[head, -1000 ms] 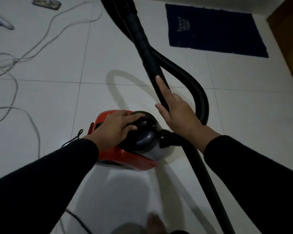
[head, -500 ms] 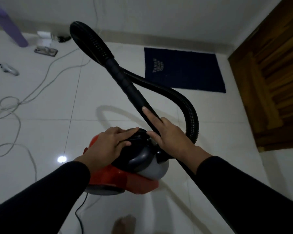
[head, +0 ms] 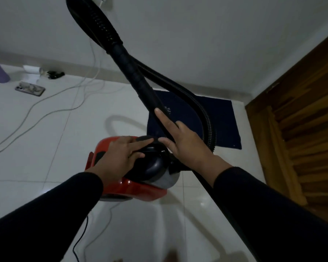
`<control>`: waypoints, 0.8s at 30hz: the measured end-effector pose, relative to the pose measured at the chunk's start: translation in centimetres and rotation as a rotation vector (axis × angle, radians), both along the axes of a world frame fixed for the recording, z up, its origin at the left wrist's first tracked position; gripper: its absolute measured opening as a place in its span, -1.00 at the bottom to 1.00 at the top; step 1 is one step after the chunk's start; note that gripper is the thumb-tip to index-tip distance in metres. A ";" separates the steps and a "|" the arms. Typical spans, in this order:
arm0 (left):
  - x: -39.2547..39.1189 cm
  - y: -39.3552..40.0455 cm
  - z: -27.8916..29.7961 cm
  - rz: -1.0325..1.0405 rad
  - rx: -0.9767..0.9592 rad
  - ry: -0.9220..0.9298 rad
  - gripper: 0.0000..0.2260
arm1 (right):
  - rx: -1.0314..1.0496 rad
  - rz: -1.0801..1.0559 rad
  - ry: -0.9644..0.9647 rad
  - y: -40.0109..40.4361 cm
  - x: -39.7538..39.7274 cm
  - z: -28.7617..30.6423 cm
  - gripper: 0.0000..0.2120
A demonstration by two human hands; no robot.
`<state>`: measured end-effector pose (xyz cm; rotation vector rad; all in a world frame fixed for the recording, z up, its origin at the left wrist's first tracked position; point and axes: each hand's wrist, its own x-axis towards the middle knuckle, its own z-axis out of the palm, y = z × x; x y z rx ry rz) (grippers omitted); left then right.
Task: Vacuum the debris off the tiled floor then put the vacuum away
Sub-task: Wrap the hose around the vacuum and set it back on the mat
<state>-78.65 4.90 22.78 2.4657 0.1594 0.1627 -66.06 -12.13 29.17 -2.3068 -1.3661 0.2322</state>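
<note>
Over tiled floor point(head: 36, 148), looks like put-away step: my left fingers point(head: 140, 143) round vacuum handle point(head: 151, 150), right fingers point(head: 163, 118) round wand point(head: 138, 78). Next: lift, mind cord point(head: 80, 241).

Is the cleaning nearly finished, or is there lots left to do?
Looks done: no debris shows on the tiled floor in view, so the vacuuming seems over. In hand: the left hand grips the handle of the red vacuum and the right hand holds its wand, apparently to move it. Left: putting it away; its black cord trails on the floor.
</note>
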 end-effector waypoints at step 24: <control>41.9 6.8 -7.8 0.220 -0.062 0.030 -0.60 | -0.076 0.386 -0.007 11.9 46.1 -7.4 -0.23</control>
